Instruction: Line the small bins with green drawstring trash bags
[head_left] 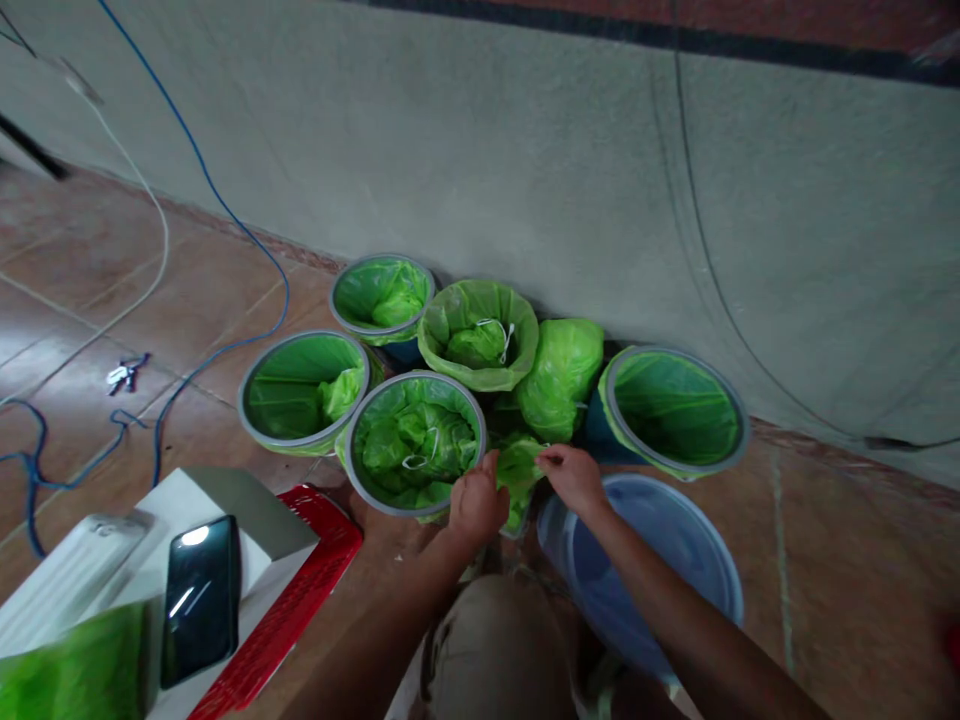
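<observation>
Low over the floor, between my two hands, is a crumpled green plastic bag [519, 475]. My right hand [576, 478] pinches its upper right edge between thumb and fingertips. Closed at the bag's left side is my left hand [478, 500], its fingers partly hidden, beside a bin's rim. That grey-rimmed bin [352, 480] has a green liner with a bunched green bag and white string inside. Just behind the bag lies a puffed green bag [566, 365]. A pale blue plastic tub [731, 570] is under my right forearm.
More green-lined bins stand near the wall: a left bin [247, 415], a back bin [337, 285], a middle bin [480, 290] and a right bin [739, 420]. At lower left, a phone [201, 600] lies on a white box [289, 535] by a red tray [341, 540]. Blue cable [202, 165] and keys [126, 374] lie left.
</observation>
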